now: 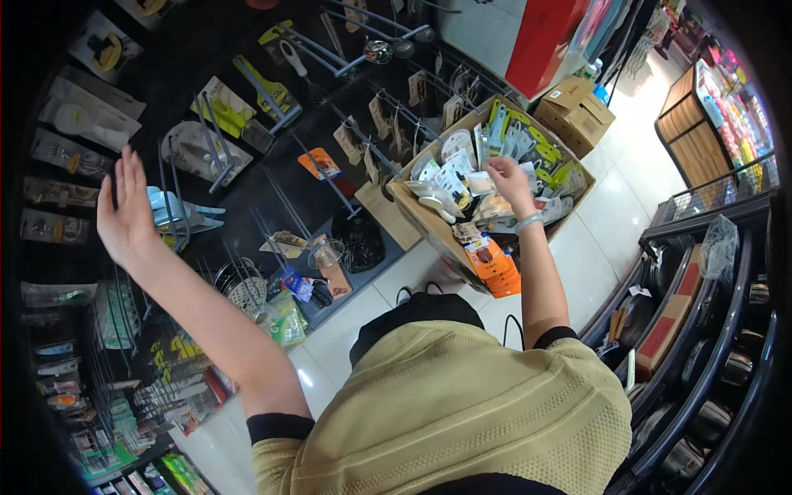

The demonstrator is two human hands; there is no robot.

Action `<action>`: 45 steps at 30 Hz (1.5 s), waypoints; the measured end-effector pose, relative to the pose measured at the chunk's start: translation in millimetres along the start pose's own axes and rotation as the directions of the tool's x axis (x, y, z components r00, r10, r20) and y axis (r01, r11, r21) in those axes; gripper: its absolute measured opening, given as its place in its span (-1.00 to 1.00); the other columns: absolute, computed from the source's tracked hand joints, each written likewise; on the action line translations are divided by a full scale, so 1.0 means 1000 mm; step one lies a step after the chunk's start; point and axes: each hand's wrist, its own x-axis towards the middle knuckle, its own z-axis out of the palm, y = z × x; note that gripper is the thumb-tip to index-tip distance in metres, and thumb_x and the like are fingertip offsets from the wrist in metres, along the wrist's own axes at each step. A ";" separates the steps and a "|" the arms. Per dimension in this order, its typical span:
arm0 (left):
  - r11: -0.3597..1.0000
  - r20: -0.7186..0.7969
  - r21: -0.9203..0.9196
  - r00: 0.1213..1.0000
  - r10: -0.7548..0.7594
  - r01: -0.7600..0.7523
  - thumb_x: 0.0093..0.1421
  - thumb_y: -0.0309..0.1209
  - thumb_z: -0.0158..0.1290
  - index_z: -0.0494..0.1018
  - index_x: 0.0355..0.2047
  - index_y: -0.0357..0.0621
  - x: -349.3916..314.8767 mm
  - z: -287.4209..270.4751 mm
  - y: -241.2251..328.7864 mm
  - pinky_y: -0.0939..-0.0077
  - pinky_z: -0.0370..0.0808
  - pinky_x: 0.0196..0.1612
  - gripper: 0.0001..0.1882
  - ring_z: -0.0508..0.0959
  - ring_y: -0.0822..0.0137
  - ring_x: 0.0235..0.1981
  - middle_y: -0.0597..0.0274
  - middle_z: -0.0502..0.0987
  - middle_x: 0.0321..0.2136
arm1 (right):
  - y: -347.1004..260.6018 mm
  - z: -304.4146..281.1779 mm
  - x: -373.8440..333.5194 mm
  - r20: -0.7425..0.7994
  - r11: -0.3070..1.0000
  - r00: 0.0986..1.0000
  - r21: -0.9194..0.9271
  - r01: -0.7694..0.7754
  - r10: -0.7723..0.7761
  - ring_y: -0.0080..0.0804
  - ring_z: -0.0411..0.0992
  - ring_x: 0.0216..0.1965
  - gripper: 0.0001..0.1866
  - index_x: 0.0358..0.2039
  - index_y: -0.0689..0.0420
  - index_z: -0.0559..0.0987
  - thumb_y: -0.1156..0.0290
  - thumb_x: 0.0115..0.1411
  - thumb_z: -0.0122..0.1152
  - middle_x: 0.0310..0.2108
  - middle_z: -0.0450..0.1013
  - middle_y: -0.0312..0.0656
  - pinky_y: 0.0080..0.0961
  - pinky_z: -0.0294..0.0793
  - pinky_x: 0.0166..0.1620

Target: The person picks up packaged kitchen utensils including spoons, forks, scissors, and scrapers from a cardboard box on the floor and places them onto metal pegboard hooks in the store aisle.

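My left hand is raised at the far left with its fingers stretched out, holding nothing. It is in front of hanging packaged kitchen tools, close to light-blue handled tools on a hook and a white carded utensil. Over an open cardboard box on the right, my right hand has its fingers closed at the edge of a small flat packet. What is inside the packet is too small to tell. Several packaged utensils, among them green-handled tools, fill the box around that hand.
Orange carded items hang over the box's near side. Metal hooks with a whisk and ladles stick out from the dark display wall. A closed carton is behind the box. Shelves of pans line the right side.
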 end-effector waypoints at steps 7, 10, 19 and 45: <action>0.814 0.342 0.488 0.927 0.152 -0.314 0.20 -0.53 -0.13 0.24 -0.06 -0.34 -0.138 0.026 -0.073 0.38 0.29 -0.29 -0.71 0.41 0.31 -0.47 0.12 0.41 -0.53 | 0.052 0.086 0.005 0.212 0.957 0.977 -0.288 0.042 0.020 -0.14 0.49 -0.31 -0.74 -0.29 0.08 0.57 0.31 -0.04 0.24 -0.35 0.51 -0.05 -0.33 0.45 -0.18; 0.748 0.310 0.620 0.950 0.041 -0.235 0.19 -0.55 -0.14 0.25 -0.10 -0.40 -0.168 0.014 -0.095 0.42 0.40 -0.33 -0.73 0.44 0.32 -0.51 0.09 0.42 -0.54 | 0.043 0.115 0.010 0.209 0.917 0.977 -0.379 0.122 -0.043 -0.08 0.45 -0.26 -0.72 -0.28 0.09 0.57 0.32 -0.05 0.25 -0.31 0.49 0.00 -0.28 0.42 -0.14; 0.743 0.012 0.656 0.982 -0.187 0.134 0.19 -0.56 -0.11 0.36 -0.22 -0.34 -0.197 -0.035 -0.125 0.51 0.45 -0.30 -0.84 0.47 0.41 -0.44 0.16 0.46 -0.48 | 0.050 0.107 -0.001 0.128 0.909 0.980 -0.373 0.189 -0.151 0.03 0.42 -0.31 -0.76 -0.31 0.22 0.52 0.34 0.06 0.18 -0.42 0.47 0.05 -0.26 0.41 -0.21; 0.746 0.686 0.491 0.728 -0.013 -0.449 -0.30 -0.56 0.38 -0.23 0.26 0.26 -0.218 -0.030 -0.141 0.16 0.21 0.13 0.24 0.24 0.03 0.13 -0.20 0.17 0.09 | -0.248 0.002 -0.019 0.113 0.304 0.907 0.953 0.017 -0.405 -0.47 0.40 -0.11 -0.75 -0.06 0.22 0.36 0.45 0.27 -0.11 -0.10 0.41 -0.16 -0.53 0.39 -0.04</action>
